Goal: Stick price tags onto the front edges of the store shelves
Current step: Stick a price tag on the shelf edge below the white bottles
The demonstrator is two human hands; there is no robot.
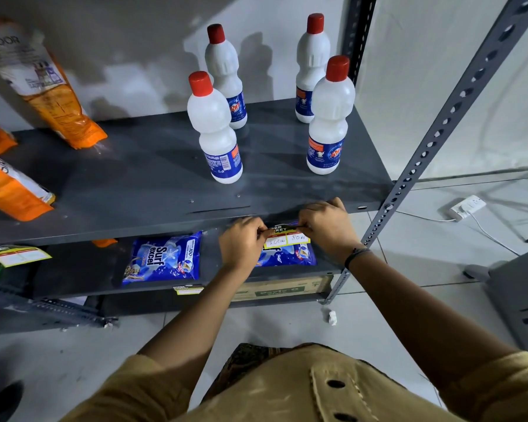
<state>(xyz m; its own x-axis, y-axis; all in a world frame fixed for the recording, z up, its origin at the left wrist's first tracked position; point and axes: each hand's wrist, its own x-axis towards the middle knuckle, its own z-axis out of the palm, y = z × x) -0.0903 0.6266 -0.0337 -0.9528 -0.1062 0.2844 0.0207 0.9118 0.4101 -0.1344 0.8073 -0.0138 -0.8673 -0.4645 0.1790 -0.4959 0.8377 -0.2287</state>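
price tag [287, 237] pinched between left hand [243, 242] and right hand [325, 228] (against shelf edge [165, 222]).

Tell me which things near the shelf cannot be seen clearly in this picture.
- Price tag, head view: both hands, left hand and right hand, cover its ends; whether it already sticks to the shelf edge cannot be told.
- Second blue detergent pack: mostly hidden behind tag and hands.
- Orange packets: cut off by the left edge.
- Cardboard box print: too blurred to read.

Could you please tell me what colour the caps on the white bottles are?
Red caps on all four, seen in the head view.
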